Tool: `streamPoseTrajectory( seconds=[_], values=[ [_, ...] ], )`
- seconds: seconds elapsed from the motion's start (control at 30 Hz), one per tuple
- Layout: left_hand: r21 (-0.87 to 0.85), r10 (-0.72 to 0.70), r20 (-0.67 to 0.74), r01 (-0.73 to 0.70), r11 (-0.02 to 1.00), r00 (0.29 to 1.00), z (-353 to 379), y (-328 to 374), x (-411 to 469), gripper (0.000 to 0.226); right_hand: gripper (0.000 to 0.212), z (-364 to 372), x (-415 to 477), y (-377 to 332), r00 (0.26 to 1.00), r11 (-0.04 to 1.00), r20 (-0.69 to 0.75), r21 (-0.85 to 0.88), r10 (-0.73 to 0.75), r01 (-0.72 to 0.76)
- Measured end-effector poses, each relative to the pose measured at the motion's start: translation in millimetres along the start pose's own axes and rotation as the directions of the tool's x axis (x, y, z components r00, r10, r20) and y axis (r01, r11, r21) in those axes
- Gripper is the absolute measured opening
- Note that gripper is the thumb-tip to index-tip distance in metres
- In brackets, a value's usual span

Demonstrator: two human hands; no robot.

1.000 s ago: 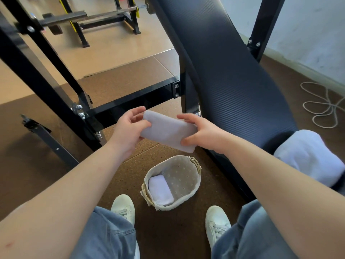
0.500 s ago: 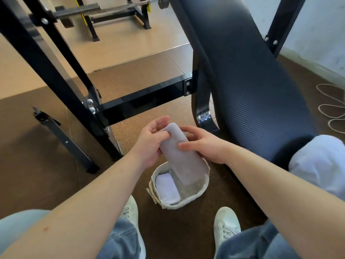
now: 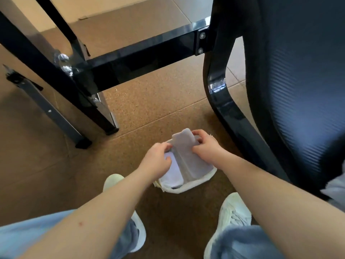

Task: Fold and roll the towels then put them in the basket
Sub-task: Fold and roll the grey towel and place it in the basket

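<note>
Both hands hold the grey towel over the basket on the cork floor: the left hand grips its left edge, the right hand pinches the right edge. Its near end is inside the basket; its far end sticks up past the rim. A white towel lies beside it, partly under the left hand. Black frame bars stand beyond, a padded bench to the right, and shoes flank the basket.
</note>
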State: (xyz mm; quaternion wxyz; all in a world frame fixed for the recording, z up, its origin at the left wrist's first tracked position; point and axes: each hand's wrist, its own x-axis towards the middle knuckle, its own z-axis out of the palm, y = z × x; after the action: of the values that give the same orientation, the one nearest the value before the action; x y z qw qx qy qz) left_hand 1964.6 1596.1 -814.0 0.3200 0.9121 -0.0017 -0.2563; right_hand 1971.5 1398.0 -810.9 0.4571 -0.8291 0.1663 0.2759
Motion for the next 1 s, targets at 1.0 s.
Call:
streamPoseTrajectory(
  seconds=[1.0],
  values=[
    [0.642,-0.099,0.287,-0.115,0.758,0.953,91.5,-65.3,46.7,0.089,0.083,78.6,61.7,90.1,0.922,0.586,0.315,-0.713,-0.225,0.386]
  ],
)
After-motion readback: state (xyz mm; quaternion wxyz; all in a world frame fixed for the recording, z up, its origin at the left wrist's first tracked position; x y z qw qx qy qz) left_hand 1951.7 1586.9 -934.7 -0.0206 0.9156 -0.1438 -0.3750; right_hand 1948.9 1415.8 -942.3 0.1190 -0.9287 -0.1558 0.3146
